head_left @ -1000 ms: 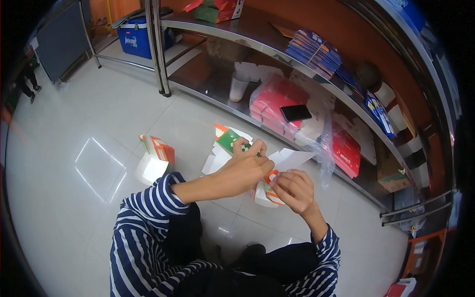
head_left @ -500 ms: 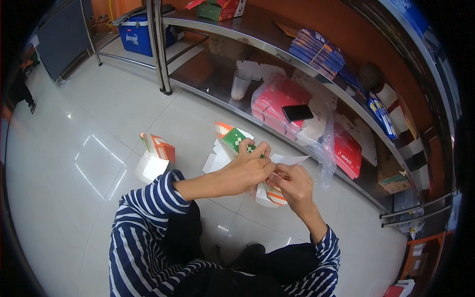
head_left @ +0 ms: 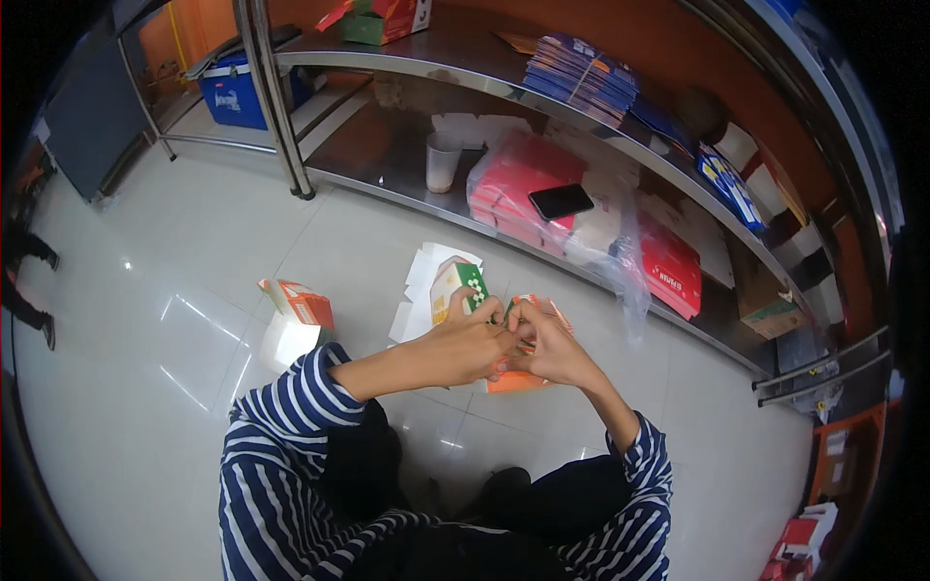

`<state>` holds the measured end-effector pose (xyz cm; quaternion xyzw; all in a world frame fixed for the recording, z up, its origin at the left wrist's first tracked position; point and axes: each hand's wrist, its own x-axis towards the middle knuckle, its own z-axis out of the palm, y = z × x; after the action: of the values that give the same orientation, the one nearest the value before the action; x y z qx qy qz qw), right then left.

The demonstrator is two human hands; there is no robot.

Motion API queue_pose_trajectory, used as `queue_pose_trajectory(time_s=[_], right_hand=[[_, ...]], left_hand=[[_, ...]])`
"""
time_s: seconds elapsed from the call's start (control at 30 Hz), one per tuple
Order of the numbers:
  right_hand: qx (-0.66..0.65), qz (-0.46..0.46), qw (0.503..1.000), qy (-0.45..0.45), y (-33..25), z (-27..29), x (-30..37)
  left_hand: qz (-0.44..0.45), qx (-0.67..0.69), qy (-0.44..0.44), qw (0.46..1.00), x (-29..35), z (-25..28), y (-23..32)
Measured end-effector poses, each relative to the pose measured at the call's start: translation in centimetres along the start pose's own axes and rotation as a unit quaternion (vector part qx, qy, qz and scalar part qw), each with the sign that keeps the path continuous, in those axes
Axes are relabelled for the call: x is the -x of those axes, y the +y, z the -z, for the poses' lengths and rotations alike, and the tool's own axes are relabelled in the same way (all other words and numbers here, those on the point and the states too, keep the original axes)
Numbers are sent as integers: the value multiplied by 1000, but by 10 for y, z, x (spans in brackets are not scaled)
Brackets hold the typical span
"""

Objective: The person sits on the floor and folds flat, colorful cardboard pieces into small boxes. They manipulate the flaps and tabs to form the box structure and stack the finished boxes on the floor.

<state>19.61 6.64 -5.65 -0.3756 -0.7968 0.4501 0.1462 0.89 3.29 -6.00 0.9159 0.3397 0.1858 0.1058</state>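
A partly folded cardboard food box (head_left: 450,288) with green, white and orange printed sides is between my hands, above the floor. White inner flaps spread out at its left. My left hand (head_left: 473,341) grips its near middle, fingers bent over the green panel. My right hand (head_left: 550,347) closes on the orange side, thumb and fingers meeting close to the left hand's fingertips. The fingers hide where the panels join. To the left, a second orange-and-white box (head_left: 302,318) stands on the floor, its white inside showing.
A steel shelf rack (head_left: 387,188) runs along the far side. On it are a plastic cup (head_left: 443,163), red flat cartons in plastic (head_left: 523,179), a phone (head_left: 562,201) and a tied blue stack (head_left: 581,77). A blue cooler box (head_left: 234,97) sits far left.
The box has turned and its panels have come up, with the orange side now under my right hand. A white flap at the right no longer sticks out. The view has shifted slightly.
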Motion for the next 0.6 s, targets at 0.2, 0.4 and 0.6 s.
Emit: queue_pose_trajectory(time_s=[0.2,0.4,0.6], right_hand=[[-107,7,994,24,14,-11,-3],[82,10,994,77,-8,1,4],[199,90,937,272,16,59,32]], left_hand=[[25,22,25,999,-1,7,-7],[33,67,11,997,-5,5,-9],[119,173,42,977,6,38,-34]])
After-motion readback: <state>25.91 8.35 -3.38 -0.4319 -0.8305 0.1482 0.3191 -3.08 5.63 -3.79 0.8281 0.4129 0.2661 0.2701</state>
